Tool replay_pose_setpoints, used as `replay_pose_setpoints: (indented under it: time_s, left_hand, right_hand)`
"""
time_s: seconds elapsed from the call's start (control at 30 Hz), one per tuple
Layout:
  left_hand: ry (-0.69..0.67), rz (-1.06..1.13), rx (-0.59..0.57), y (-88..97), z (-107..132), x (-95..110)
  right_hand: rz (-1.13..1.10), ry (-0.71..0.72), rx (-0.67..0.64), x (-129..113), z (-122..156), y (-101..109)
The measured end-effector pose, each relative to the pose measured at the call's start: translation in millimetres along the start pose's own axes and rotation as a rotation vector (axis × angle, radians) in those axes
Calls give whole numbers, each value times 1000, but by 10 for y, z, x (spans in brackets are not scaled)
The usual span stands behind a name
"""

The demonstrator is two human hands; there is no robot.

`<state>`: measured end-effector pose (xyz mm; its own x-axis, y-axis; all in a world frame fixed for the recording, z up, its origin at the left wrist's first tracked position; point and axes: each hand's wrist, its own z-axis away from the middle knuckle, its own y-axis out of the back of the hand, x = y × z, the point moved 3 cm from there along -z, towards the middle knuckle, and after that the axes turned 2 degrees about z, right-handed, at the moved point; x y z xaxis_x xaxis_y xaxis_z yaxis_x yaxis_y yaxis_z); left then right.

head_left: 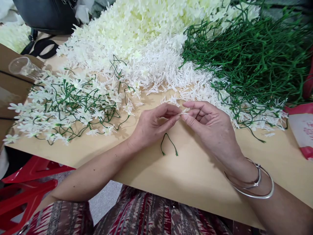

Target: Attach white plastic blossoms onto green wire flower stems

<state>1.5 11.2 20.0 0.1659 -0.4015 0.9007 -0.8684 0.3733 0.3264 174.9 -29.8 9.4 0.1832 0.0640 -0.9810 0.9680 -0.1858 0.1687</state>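
Note:
My left hand (154,125) is closed in a pinch on a thin green stem (168,143) whose two ends hang below the fingers. My right hand (207,125) meets it fingertip to fingertip, pinching a small white flower piece (185,112) at the stem's tip. Both hands hover over a tan board (190,173). Silver bangles (254,184) circle my right wrist. Just beyond the fingers lies a spread of loose white flower pieces (166,68).
Finished green stems with white flowers (68,104) lie at the left. A cream flower heap (146,23) fills the back, bare green stems (254,58) the right. A clear plastic cup (23,67) lies far left. Red plastic stool (26,189) stands below the board's left edge.

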Motion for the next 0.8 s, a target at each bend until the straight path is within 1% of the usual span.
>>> replay_pose_setpoints:
  time_s: [0.13,0.27,0.4,0.5,0.57,0.7,0.8]
  left_hand:
    - [41,-11,-28,20,-18,13]
    - [129,201,-2,32,-50,-76]
    - [202,318,-34,18,-76,-150]
    - [268,404,-52,18,-82,-152]
    - [307,460,-89,14,-82,-136]
    - [341,518,-137,22,-86,-108]
    - [342,542,-146,32,-90,-113]
  right_hand:
    - [16,3,-11,-34,-5,6]
    - [43,37,16,-68,10,-3]
    - [58,73,42,-91,36,-20]
    - [65,115,48,-104,55,-33]
    - [78,150,43,-115,69,-44]
    - [60,209,62,-151,94,-50]
    - [41,174,31,-162,80,-42]
